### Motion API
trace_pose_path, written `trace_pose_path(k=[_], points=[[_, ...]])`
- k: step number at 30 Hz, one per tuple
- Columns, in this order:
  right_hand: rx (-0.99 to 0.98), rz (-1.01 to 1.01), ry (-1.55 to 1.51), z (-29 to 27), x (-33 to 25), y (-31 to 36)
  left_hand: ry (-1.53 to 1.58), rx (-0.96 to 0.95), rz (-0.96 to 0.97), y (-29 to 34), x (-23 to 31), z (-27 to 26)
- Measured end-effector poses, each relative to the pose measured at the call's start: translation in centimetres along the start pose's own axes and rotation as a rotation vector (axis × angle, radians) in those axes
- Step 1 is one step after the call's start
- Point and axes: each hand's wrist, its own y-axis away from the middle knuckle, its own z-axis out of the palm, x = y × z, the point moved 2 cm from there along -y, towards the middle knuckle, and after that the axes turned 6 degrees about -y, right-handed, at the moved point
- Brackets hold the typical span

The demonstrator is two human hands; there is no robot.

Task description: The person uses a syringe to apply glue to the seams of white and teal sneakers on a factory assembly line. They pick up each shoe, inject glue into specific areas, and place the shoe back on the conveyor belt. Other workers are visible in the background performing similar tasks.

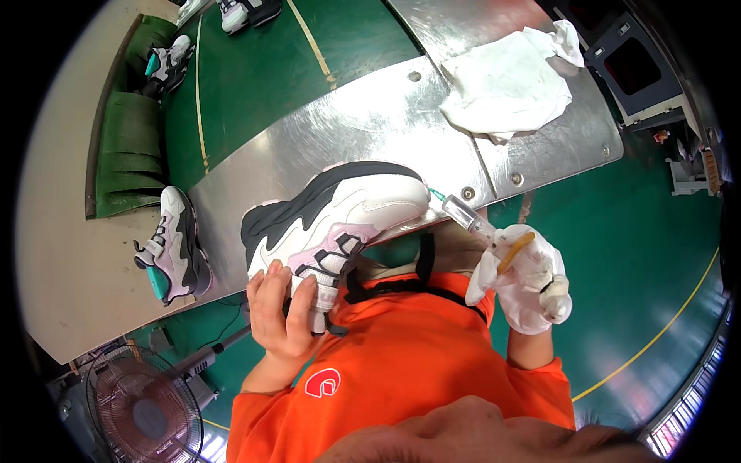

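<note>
A white sneaker [370,202] with pink panels and a black-and-white sole is tilted on its side in front of me. My left hand [279,312], bare, grips it around the collar and tongue, fingers wrapped over the upper. In a white glove, my right hand [526,278] is closed around a clear syringe [465,214] with a green tip. That tip touches or nearly touches the sole edge at the shoe's toe; which one I cannot tell. A tan band or strip [515,252] lies across the gloved fingers.
Another sneaker [176,247] rests at the left on the metal table edge [309,131]. More shoes [170,63] ride the green belt [255,69] beyond. A crumpled white cloth [509,85] lies at the far right. A fan [147,417] stands lower left.
</note>
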Motion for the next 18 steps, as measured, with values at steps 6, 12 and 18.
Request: trace_pose_path(k=[6, 12, 18], points=[[-0.100, 0.056, 0.111, 0.8, 0.1, 0.4, 0.032, -0.048, 0.015, -0.7, -0.4, -0.2], [-0.286, -0.064, 0.407, 1.1, 1.2, -0.6, 0.175, -0.252, -0.051, -5.6, -2.0, -1.2], [-0.330, -0.141, 0.781, -0.6, 2.1, -2.6, 0.268, -0.389, -0.140, -9.2, -4.1, -0.1]])
